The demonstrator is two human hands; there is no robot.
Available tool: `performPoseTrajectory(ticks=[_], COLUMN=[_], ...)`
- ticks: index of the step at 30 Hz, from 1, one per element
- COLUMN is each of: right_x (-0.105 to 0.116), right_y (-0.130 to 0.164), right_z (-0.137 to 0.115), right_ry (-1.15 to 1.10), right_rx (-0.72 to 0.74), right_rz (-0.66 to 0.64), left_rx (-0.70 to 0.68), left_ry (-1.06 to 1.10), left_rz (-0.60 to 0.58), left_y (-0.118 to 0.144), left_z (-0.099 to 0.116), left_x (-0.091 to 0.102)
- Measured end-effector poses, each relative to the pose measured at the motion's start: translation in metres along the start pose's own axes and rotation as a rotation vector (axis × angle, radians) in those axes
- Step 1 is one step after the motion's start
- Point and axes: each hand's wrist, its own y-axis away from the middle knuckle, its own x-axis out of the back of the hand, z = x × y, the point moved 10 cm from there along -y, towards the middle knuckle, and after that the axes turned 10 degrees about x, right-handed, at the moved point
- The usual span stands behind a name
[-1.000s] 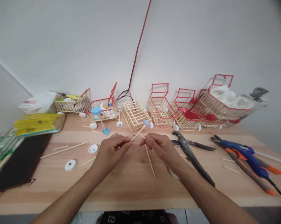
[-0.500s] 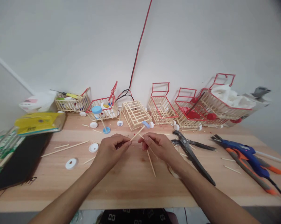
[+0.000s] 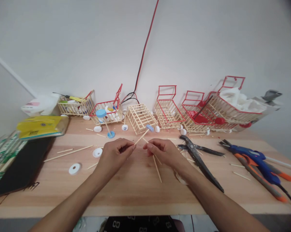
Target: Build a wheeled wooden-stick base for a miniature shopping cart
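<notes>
Just in front of the bare stick basket (image 3: 142,118), the left hand (image 3: 118,155) pinches a stick (image 3: 141,138) already carrying a blue cap (image 3: 149,128) at its far end, while the right hand (image 3: 162,151) grips a second stick (image 3: 145,140) whose visible tip has none.

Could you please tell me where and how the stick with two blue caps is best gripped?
Probably pinch the bare middle of the leaning stick from the near side: wide blue caps end it above and below, and the cart stands behind. The left hand is nearer but holds another stick.
</notes>
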Motion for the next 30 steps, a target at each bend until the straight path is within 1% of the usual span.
performPoseTrajectory(ticks=[8, 12, 17, 21, 25, 27, 30], right_x=[0.0, 0.0, 0.005, 0.01, 0.014, 0.012, 0.005], right_y=[0.0, -0.001, -0.001, 0.001, 0.003, 0.005, 0.007], right_z=[-0.001, -0.003, -0.011, -0.022, -0.039, -0.05, -0.067], right_ry=[0.021, 0.041, 0.082, 0.119, 0.244, 0.323, 0.465], right_rx=[-0.003, 0.037, 0.062, 0.084, 0.157, 0.209, 0.284], right_rz=[-0.014, -0.02, 0.018, 0.059, 0.106, 0.088, 0.026], left_rx=[0.06, 0.081, 0.078, 0.023, -0.091, -0.141, -0.156], left_ry=[0.064, 0.129, 0.124, 0.098, 0.116, 0.119, 0.109], left_rz=[-0.017, -0.037, -0.027, -0.003, 0.073, 0.085, 0.06], left_y=[-0.004, -0.006, -0.006, -0.006, -0.006, -0.005, -0.003], left_z=[-0.008, -0.01, -0.01, -0.007, 0.0, 0.004, 0.005], left_x=[0.001, -0.001, 0.001, 0.003, 0.009, 0.009, 0.005])
